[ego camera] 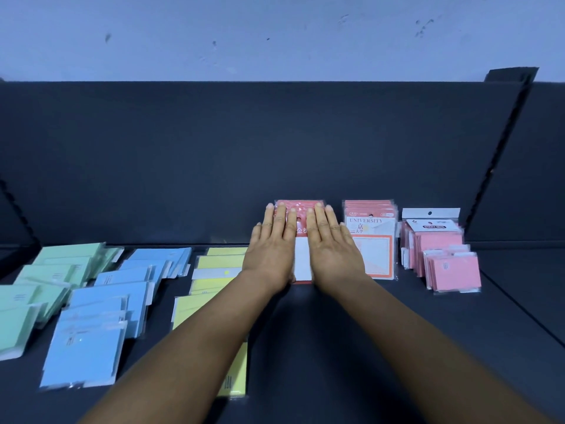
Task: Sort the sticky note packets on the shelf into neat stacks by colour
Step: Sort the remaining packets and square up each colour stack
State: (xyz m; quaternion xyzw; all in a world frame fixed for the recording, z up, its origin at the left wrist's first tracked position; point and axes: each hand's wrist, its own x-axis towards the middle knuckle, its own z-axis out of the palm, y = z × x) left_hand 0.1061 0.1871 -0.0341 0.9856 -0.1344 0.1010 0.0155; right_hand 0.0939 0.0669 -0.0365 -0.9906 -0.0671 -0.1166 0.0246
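both hands point(301, 243) flat, hiding most of the red stack point(302, 261).

There was just the one view, from a camera on the person's head, looking forward and down along both forearms at the dark shelf point(351, 347), close above its near edge, facing the far wall point(275, 35)

Both hands point(301, 249) flat on red packet stack point(301, 209).

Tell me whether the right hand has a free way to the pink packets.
Probably yes: the right hand lies flat on the red stack; only the low UNIVERSITY stack stands before the pink packets.
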